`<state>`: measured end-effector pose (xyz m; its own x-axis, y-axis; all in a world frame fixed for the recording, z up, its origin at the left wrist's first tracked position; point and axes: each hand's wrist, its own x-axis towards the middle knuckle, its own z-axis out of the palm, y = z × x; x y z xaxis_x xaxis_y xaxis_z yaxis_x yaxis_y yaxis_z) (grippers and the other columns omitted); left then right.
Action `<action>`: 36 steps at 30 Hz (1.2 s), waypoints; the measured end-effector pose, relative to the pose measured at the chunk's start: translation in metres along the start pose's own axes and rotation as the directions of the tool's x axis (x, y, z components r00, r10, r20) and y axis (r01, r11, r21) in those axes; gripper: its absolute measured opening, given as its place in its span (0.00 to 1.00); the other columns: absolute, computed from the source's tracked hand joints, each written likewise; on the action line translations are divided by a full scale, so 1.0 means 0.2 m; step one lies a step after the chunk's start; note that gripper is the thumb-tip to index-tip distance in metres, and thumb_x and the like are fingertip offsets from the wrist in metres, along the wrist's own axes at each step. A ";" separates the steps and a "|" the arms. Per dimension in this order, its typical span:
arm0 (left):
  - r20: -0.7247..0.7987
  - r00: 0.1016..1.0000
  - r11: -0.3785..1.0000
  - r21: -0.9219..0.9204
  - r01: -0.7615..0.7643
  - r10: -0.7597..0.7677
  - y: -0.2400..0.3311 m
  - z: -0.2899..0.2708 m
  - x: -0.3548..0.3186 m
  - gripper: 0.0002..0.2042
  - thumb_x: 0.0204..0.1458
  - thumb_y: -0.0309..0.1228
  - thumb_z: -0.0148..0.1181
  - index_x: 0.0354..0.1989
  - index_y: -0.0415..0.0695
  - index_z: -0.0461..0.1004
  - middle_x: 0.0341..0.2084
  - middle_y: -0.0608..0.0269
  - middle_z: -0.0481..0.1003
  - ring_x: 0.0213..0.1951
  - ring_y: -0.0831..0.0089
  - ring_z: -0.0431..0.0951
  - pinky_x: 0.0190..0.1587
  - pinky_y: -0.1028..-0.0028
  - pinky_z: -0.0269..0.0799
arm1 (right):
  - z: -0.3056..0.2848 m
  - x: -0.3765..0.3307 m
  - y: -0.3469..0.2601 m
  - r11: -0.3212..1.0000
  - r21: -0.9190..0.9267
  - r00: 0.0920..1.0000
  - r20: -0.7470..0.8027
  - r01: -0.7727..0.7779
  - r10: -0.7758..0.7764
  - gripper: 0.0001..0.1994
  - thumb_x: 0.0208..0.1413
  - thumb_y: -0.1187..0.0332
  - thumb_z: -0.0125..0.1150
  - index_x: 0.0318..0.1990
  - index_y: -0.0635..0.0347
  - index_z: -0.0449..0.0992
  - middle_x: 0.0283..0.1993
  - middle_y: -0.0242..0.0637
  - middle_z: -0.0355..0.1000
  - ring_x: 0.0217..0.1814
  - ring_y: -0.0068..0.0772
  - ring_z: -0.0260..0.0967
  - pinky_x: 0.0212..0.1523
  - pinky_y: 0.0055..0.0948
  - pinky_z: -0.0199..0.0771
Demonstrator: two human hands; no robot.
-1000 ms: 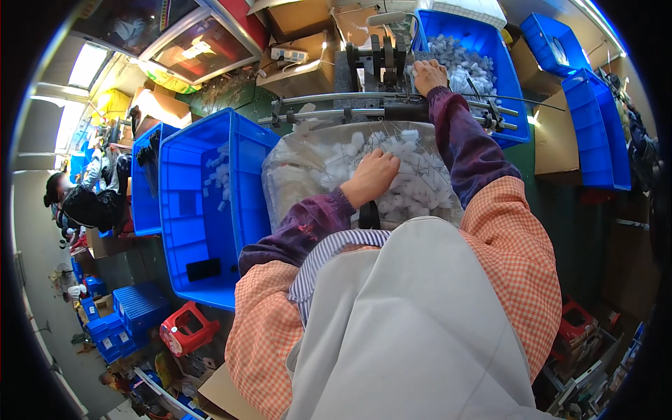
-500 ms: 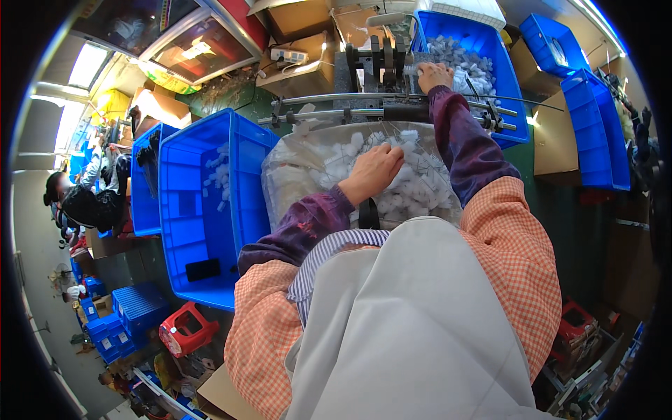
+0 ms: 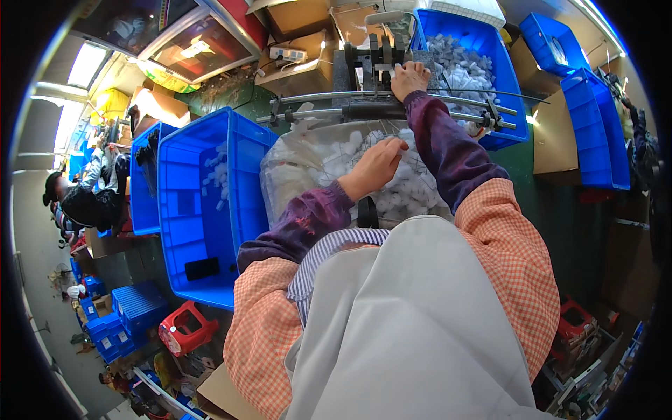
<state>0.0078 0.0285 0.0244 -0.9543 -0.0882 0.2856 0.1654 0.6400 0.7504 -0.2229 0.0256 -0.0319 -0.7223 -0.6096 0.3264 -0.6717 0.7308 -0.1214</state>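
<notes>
The bag (image 3: 315,175) of small white parts (image 3: 413,189) sits straight ahead of me, clear plastic, open at the top, between the big blue bin (image 3: 203,210) on my left and the green bench (image 3: 560,203) on my right. My left hand (image 3: 378,164) is down in the bag's mouth, fingers curled together over the heap, touching the parts; whether it has one pinched I cannot tell, since the fingertips blur into the white pile. My right hand (image 3: 409,77) is stretched farther out, well apart from the left, resting on the black machine (image 3: 378,59) just behind the bag, fingers bent on its top; I cannot tell if anything is held there either

Two thin metal rails (image 3: 329,105) run across the far rim of the bag, under my right forearm. Beyond them a second blue bin (image 3: 483,77) holds more white parts, partly covered by my right hand and sleeve

The parts are too small and too many to count. My apron (image 3: 406,329) and checked sleeves (image 3: 518,259) hide the near side of the bag and the bench edge. The left bin has only a scatter of white parts (image 3: 217,178) along its far wall and a dark flat thing (image 3: 203,268) on its floor that I cannot make out

I count five blue bins: the large one by me, a smaller one (image 3: 143,182) beyond it, the one behind the machine, and two (image 3: 595,126) at the upper right, cut by the picture's rim. One red stool (image 3: 182,327) lies below the big bin. One other person (image 3: 80,199) sits at the far left edge
</notes>
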 end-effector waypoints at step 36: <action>0.221 0.968 0.933 0.358 0.033 -0.119 0.01 0.08 -0.01 0.17 0.43 0.35 0.60 0.41 0.43 0.69 0.39 0.53 0.68 0.43 0.56 0.69 0.43 0.64 0.67 | -0.04 0.02 0.33 0.964 0.223 0.988 -0.086 0.144 -0.128 0.07 0.47 0.68 0.53 0.35 0.55 0.74 0.36 0.38 0.71 0.43 0.44 0.64 0.45 0.38 0.63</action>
<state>0.0064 0.0428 0.0150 -0.9984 0.0066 0.0555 0.0333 0.8676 0.4962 -0.2701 0.0739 -0.0311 -0.6135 -0.6694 0.4190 -0.7886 0.5479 -0.2791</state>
